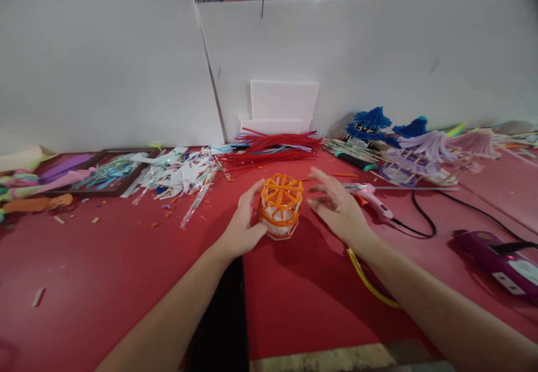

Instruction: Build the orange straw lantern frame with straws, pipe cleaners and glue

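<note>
A small round craft model [281,207] with orange pipe-cleaner spokes on top and orange and white bands around its sides is in the middle of the red table. My left hand [245,222] grips it from the left, thumb at the near lower side and fingers along the far left side. To the right of the model is my right hand [338,207], open, fingers apart and holding nothing. A pink glue gun [376,201] lies just beyond my right hand. A yellow strip [367,282] lies partly beneath my right forearm.
Red pipe cleaners [277,150] and white scraps [180,167] lie toward the back. Blue [372,120] and lilac [420,156] craft models stand at right, near a purple power strip [496,257] with black cords. A dark framed tray [113,184] sits at left. White panels [357,52] close off the back.
</note>
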A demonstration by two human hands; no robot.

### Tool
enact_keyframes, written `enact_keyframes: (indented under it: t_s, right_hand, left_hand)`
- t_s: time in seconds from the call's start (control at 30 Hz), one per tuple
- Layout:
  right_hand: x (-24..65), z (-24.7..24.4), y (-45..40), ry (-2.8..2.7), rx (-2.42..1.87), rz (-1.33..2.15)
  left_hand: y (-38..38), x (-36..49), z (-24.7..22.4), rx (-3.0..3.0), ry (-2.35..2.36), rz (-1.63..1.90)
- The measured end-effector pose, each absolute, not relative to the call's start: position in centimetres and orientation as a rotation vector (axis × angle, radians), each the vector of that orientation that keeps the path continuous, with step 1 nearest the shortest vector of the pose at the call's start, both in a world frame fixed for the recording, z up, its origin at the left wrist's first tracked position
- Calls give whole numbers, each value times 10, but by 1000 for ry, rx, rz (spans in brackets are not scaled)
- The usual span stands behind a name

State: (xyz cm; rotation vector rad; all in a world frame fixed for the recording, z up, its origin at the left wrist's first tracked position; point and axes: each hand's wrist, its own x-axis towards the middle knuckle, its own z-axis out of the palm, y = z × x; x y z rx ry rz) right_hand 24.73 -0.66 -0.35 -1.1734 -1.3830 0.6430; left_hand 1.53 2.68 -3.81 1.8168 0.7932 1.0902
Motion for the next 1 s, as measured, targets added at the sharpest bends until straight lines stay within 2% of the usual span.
enact_keyframes:
  t_s: [0.23,0.37,0.43,0.63,1.0]
  right_hand:
    - [275,70,-16,-1302,-987,450]
    - [259,86,45,-1734,-1331,203]
    - [243,80,91,-2005,-1516,117]
    - [200,34,186,-2456,-1544,110]
    - [189,3,217,-2580,-1511,-73]
  left_hand:
    - [23,12,-35,1835,756,1128]
    - [21,13,-33,1838,786,1111]
    - [19,13,-31,1842,822,1097]
    - [14,16,-26,1845,838,1084]
    - [10,15,-26,1906,776,1107]
